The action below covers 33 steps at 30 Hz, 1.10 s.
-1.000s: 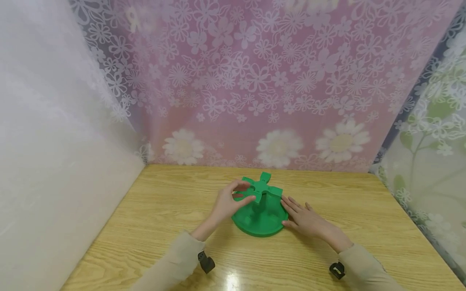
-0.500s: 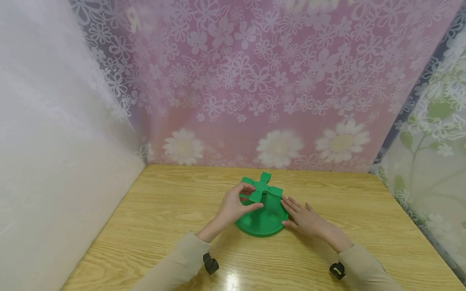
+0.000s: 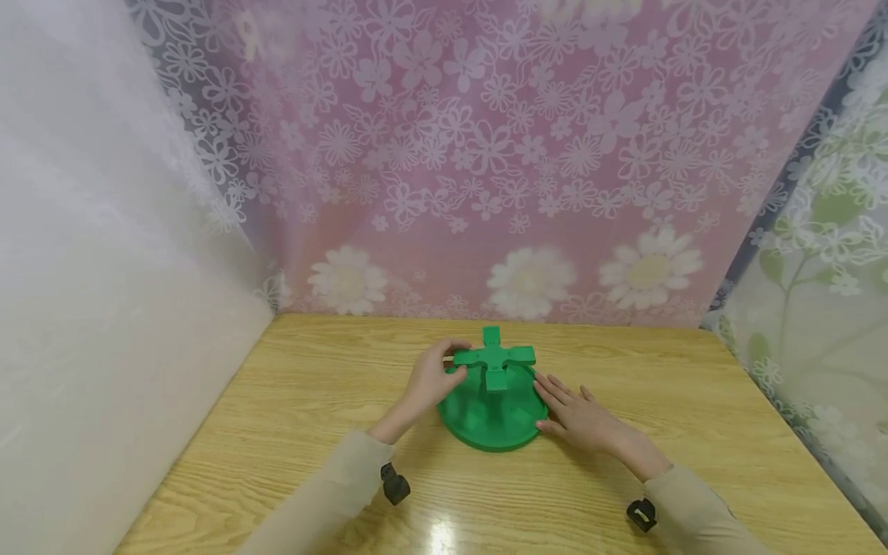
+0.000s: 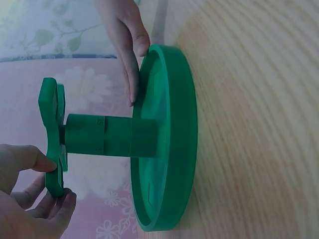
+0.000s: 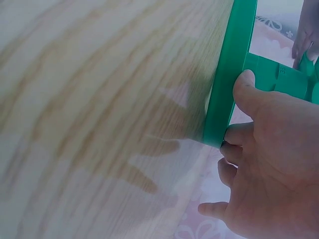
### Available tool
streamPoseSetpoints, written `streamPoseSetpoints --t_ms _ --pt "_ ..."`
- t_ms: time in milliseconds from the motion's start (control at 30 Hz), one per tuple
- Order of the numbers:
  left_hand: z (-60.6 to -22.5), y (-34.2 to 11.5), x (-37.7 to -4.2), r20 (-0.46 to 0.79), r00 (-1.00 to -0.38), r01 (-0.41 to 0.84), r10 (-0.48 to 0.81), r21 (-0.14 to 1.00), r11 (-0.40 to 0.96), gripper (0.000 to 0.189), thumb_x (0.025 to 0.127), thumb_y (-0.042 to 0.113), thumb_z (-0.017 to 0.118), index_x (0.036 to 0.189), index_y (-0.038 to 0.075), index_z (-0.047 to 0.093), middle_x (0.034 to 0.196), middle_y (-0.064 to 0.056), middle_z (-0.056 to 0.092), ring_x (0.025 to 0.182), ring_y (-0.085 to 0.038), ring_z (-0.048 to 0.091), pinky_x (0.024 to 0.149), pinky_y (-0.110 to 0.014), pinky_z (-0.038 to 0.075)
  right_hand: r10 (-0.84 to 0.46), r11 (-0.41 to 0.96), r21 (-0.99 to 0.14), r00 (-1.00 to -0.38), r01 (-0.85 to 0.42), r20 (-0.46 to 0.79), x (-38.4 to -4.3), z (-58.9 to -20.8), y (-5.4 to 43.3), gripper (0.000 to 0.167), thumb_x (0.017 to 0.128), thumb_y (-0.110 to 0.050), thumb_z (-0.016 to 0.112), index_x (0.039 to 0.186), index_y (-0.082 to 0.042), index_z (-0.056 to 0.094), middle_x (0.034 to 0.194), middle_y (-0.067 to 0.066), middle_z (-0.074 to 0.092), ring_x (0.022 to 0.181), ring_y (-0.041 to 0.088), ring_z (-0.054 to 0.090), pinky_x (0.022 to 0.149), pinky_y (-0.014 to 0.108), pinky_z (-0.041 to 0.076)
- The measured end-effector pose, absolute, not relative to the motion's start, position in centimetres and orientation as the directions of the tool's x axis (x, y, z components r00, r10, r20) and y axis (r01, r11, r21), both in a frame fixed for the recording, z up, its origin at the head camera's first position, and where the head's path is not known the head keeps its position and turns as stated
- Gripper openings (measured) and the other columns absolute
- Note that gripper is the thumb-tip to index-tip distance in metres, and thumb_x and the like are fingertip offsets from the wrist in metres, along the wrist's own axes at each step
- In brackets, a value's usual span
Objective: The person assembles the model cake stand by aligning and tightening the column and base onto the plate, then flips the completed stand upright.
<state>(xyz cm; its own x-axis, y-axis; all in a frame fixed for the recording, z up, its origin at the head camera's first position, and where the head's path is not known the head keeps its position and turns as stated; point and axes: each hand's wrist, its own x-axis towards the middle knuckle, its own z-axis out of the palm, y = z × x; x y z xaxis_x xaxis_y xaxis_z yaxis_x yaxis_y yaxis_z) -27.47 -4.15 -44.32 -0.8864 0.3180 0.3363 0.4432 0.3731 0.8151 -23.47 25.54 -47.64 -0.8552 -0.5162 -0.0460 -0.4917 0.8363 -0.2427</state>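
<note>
My left hand (image 3: pixel 428 378) pinches the left arm of a green four-armed cross piece (image 3: pixel 494 356), as the left wrist view also shows. This cross sits on top of a green cylindrical post (image 4: pixel 99 134), which stands upright in the middle of a round, shallow green base (image 4: pixel 180 144) with a raised rim. My right hand (image 3: pixel 583 420) rests against the right side of the base, fingers extended. In the right wrist view its thumb and some fingers touch the rim, and the little finger sticks out apart from it.
Under the base lies a wood-grain tabletop (image 3: pixel 312 432). A pink flowered curtain (image 3: pixel 444 193) hangs behind its far edge, with a white sheet (image 3: pixel 125 254) on the left and a leafy curtain (image 3: pixel 805 293) on the right.
My left hand moved right to the cross's near arm, then back left. The cross has turned on the post, its arms now at another angle. My right hand has stayed at the rim.
</note>
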Motion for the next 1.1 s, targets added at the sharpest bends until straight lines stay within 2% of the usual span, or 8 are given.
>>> streamPoseSetpoints --t_ms 333,567,800,967,1100 --pt "-44.5 -3.6 -29.5 0.341 -0.893 0.43 0.293 0.84 0.332 0.035 0.099 0.001 0.06 0.134 0.002 0.061 0.134 -0.017 0.062 0.126 -0.035 0.059 0.1 -0.044 0.056 -0.521 0.832 -0.254 -0.852 -0.493 -0.054 -23.6 -47.7 25.4 0.075 0.105 -0.044 0.053 0.159 -0.001 0.027 0.167 0.018 0.02 0.152 0.041 0.021 0.114 0.077 0.018" --pt "-44.5 -3.5 -29.7 0.346 -0.901 0.419 0.263 0.852 0.314 0.036 0.1 0.002 0.061 0.135 0.004 0.061 0.135 -0.015 0.062 0.125 -0.032 0.059 0.099 -0.037 0.057 -0.525 0.831 -0.251 -0.849 -0.497 -0.055 -23.7 -47.6 25.4 0.075 0.105 -0.046 0.052 0.159 -0.001 0.027 0.166 0.019 0.02 0.151 0.042 0.021 0.114 0.077 0.018" --pt "-43.8 -3.9 -28.9 0.394 -0.897 0.436 0.2 0.865 0.249 0.036 0.099 0.004 0.065 0.134 0.003 0.061 0.134 -0.015 0.062 0.122 -0.033 0.061 0.098 -0.042 0.057 -0.522 0.831 -0.255 -0.852 -0.494 -0.052 -23.5 -47.4 25.2 0.075 0.104 -0.045 0.053 0.159 0.0 0.028 0.166 0.02 0.022 0.151 0.042 0.021 0.114 0.077 0.017" --pt "-43.2 -4.0 -27.3 0.405 -0.879 0.459 0.252 0.861 0.219 0.042 0.097 0.013 0.072 0.134 -0.001 0.059 0.132 -0.018 0.062 0.12 -0.039 0.06 0.098 -0.049 0.056 -0.52 0.832 -0.256 -0.853 -0.492 -0.052 -23.3 -47.3 25.3 0.075 0.104 -0.045 0.054 0.158 0.001 0.029 0.165 0.02 0.023 0.151 0.043 0.022 0.113 0.078 0.018" --pt "-43.2 -4.0 -26.1 0.354 -0.879 0.442 0.319 0.855 0.271 0.052 0.092 0.023 0.078 0.136 0.002 0.058 0.131 -0.014 0.062 0.119 -0.031 0.061 0.098 -0.043 0.057 -0.515 0.833 -0.266 -0.855 -0.485 -0.055 -23.2 -47.2 25.2 0.074 0.104 -0.043 0.054 0.158 0.001 0.029 0.165 0.021 0.023 0.151 0.043 0.022 0.114 0.078 0.017"
